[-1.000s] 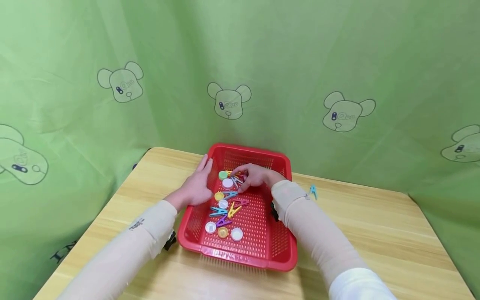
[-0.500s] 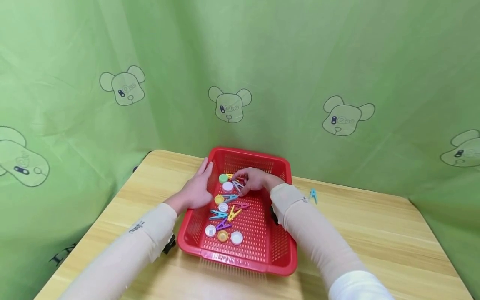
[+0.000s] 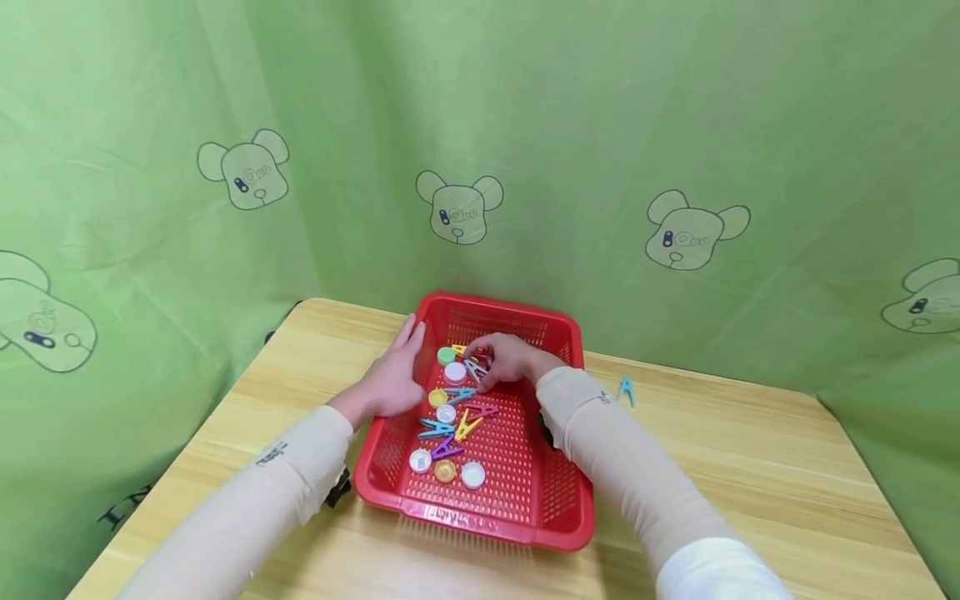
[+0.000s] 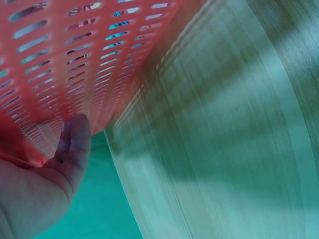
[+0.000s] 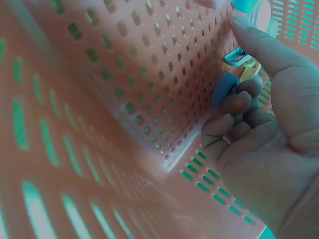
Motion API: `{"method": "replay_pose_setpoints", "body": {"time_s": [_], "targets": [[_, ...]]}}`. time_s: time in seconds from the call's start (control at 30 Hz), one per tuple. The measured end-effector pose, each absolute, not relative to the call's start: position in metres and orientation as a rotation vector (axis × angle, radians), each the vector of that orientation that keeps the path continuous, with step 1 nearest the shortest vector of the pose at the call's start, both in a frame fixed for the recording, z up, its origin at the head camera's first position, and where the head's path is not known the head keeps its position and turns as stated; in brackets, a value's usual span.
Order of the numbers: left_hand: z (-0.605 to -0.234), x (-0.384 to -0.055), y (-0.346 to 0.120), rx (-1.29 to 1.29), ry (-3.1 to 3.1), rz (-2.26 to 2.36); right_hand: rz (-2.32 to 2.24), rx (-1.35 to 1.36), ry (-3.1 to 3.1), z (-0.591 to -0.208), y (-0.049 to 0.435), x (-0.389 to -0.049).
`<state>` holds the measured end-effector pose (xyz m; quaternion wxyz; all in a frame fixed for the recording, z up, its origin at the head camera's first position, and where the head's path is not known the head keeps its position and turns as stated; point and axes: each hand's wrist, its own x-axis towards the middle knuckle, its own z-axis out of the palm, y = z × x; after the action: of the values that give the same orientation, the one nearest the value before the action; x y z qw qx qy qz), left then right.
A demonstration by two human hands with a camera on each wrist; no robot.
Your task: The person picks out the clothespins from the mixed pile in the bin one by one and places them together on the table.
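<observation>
R hand (image 3: 510, 360) down in basket, toward far end — fingers curled, thumb apart from them. Pale grey clip (image 3: 476, 372) sits betw. thumb & index; can't tell if pinched. Blue piece (image 5: 225, 89) at curled fingertips per R wrist cam, shape unclear. L hand (image 3: 392, 382) on left rim, fingers straight & unclenched, resting against basket side.

Red basket (image 3: 517, 527) on wood table (image 3: 750, 467). Contents mostly along its left half. Far end: green cap (image 3: 446, 356), big white cap (image 3: 454, 372) just left of grey clip. Mid: yellow cap (image 3: 437, 397) w/ blue-grey clip (image 3: 460, 395) beside it, small white cap (image 3: 446, 414), magenta clip (image 3: 482, 410), yellow clip (image 3: 468, 425), turquoise clip (image 3: 435, 428), purple clip (image 3: 447, 449). Nr near end, L to R: clear-white cap (image 3: 420, 460), amber cap (image 3: 445, 471), wide white cap (image 3: 473, 475).

Outside — lone blue clip (image 3: 626, 389) on table, right of basket, nr table's far edge. Green cloth (image 3: 555, 150) behind, printed animal heads.
</observation>
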<state>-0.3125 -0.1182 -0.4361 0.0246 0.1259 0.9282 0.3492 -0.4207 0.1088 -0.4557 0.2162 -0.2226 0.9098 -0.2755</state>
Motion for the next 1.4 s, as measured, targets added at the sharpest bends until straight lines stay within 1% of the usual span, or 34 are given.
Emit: {"method": "replay_pose_setpoints", "body": {"time_s": [0.5,1.03,1.4], "targets": [[-0.437,-0.313,-0.118,0.368,2.859,1.088,-0.749,-0.618,2.516,-0.454,0.108,-0.419],[-0.438,-0.313,-0.118,0.391,2.869,1.089,-0.68,-0.738,2.524,-0.458,0.101,-0.42],[-0.436,-0.311,-0.118,0.396,2.866,1.092,-0.722,-0.714,2.531,-0.452,0.096,-0.418]]}}
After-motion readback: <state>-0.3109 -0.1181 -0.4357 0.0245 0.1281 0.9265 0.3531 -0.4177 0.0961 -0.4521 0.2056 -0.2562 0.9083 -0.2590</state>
